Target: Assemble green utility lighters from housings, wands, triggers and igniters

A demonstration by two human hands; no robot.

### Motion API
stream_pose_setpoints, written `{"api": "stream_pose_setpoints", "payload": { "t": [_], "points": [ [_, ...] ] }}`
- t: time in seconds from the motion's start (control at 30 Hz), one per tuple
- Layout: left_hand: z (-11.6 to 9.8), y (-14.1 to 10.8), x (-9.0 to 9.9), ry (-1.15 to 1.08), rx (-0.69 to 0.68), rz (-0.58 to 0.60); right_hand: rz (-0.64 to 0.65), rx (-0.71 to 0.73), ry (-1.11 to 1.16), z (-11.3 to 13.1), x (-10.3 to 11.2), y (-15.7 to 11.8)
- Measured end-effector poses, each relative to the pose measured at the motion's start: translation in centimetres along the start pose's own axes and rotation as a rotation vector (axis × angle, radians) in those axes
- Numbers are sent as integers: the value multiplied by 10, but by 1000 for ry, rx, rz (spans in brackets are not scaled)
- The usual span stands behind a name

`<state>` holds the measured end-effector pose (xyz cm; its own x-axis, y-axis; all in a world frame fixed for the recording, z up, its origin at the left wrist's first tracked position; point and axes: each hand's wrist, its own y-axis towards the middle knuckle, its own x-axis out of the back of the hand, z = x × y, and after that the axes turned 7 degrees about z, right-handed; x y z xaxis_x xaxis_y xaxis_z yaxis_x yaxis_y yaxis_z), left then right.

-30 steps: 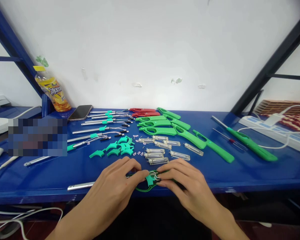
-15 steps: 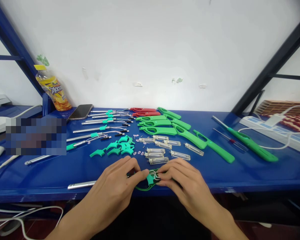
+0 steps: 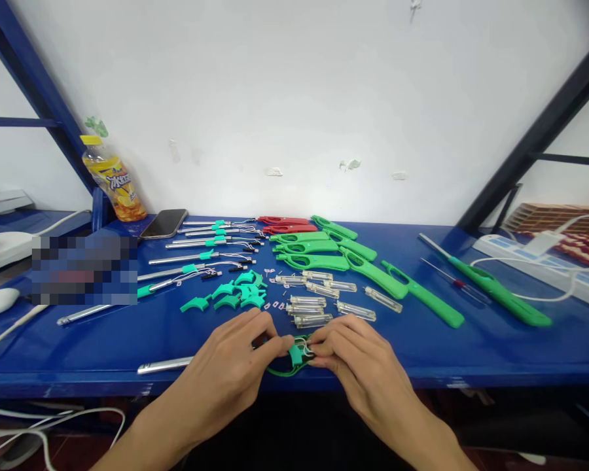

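Observation:
At the front edge of the blue table, my left hand (image 3: 240, 360) and my right hand (image 3: 360, 360) are closed on a green lighter housing (image 3: 287, 373). A teal trigger piece (image 3: 296, 355) and white wires (image 3: 304, 343) show in it between my fingertips. The fingers of my right hand pinch at the wires beside a small black part. A silver metal tube (image 3: 164, 365) sticks out to the left from behind my left hand. Just beyond my hands lie loose teal triggers (image 3: 248, 288) and clear fuel tanks (image 3: 311, 320). Much of the housing is hidden by my hands.
Wired metal tubes (image 3: 177, 271) lie at the left, green housings (image 3: 377, 275) and red housings (image 3: 285, 221) behind. A phone (image 3: 164, 224) and a bottle (image 3: 115, 183) stand back left. At the right are a screwdriver (image 3: 459, 284), an assembled green lighter (image 3: 500, 288) and a power strip (image 3: 535, 261).
The view has shifted slightly, so the table items appear a little lower and further right. Both hands keep nearly the same grip on the housing, with small finger movements.

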<state>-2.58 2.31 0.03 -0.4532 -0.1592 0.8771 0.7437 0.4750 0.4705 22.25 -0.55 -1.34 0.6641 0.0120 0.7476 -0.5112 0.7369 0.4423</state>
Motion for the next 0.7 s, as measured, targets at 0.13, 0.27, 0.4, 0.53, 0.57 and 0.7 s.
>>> {"api": "stream_pose_setpoints", "payload": {
  "t": [0.13, 0.27, 0.4, 0.53, 0.57, 0.7],
  "points": [
    [4, 0, -3, 25, -14, -26, -13, -43, 36, 1, 1, 2],
    [4, 0, -5, 37, -3, -35, 6, -33, 31, 1, 1, 4],
    [3, -1, -5, 44, -8, -59, 27, -20, 19, 0, 1, 3],
    [3, -2, -5, 61, -14, -51, 27, -76, 57, 0, 1, 0],
    [3, -2, -5, 59, -14, -47, 29, -95, 63, 1, 1, -2],
    [4, -2, -4, 66, -7, -46, 31, -164, 45, 1, 3, -4]
  ]
}}
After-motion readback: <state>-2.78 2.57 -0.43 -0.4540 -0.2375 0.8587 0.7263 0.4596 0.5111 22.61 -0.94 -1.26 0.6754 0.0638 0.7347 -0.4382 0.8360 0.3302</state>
